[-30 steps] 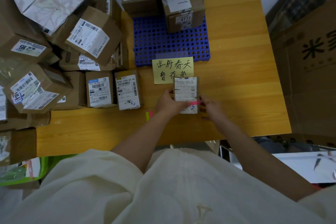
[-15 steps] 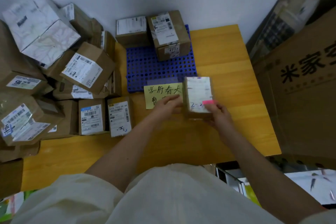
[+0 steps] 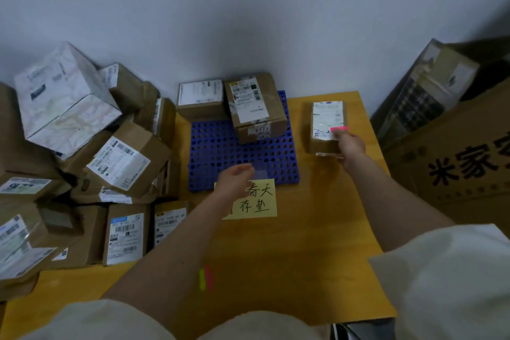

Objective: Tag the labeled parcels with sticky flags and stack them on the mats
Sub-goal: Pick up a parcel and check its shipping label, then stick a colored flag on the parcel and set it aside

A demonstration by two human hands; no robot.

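Note:
My right hand (image 3: 349, 148) grips a small brown parcel (image 3: 327, 121) with a white label and a pink sticky flag (image 3: 340, 128) at its near right corner. The parcel is held over the wooden table, to the right of the blue perforated mat (image 3: 237, 157). My left hand (image 3: 236, 178) hovers over the mat's near edge, fingers loosely curled and holding nothing. Two labelled parcels sit at the back of the mat, a taller one (image 3: 254, 107) and a lower one (image 3: 201, 99). Pink and green sticky flags (image 3: 205, 277) lie on the table beside my left forearm.
A yellow note with handwriting (image 3: 260, 199) lies in front of the mat. Several labelled parcels (image 3: 118, 165) are piled on the left side of the table. Large cardboard boxes (image 3: 452, 163) stand to the right. The wall is right behind the mat.
The right hand has carried the flagged parcel away from the note, to the far right of the mat. The left hand has let go of it. The view has tilted up.

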